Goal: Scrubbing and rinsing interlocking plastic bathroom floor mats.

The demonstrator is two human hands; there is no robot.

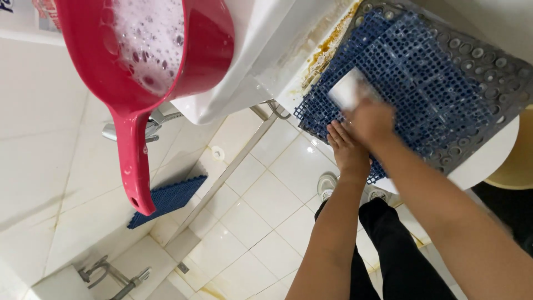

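A person's right hand (371, 119) grips a pale scrubbing pad (348, 89) against a wet blue grid mat (411, 72) lying on a white stand, left hand (347, 149) flat on its near edge; the mat looks light, flexible, slippery, best pinned at its edge.

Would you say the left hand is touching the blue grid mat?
Touching: the head view shows the left hand lying flat on the blue grid mat.

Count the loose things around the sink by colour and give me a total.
Blue: 2, a grid mat under the hands and a mat on the floor
Red: 1, a soapy scoop
White: 1, a sponge
Grey: 1, a mat
Total: 5
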